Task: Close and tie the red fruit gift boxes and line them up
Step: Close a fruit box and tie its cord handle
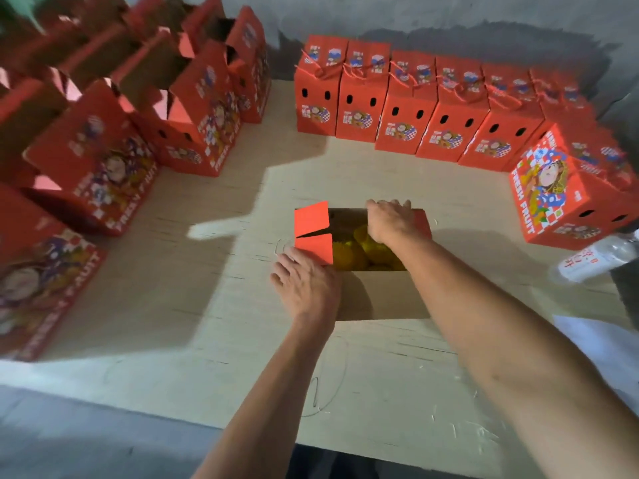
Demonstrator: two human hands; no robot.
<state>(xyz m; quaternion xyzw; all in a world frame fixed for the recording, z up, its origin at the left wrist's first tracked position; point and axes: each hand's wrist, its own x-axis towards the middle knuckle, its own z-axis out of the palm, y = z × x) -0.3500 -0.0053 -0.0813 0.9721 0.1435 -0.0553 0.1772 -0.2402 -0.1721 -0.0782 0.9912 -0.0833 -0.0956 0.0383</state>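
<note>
Gaping red box [313, 233], yellow fruit [359, 250] inside

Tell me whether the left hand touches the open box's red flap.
Touching: the head view shows the left hand resting against the red flap at its lower edge.

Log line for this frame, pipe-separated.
stage: closing | open box holds yellow fruit | left hand on red flap | right hand on far edge | tied row behind
</note>
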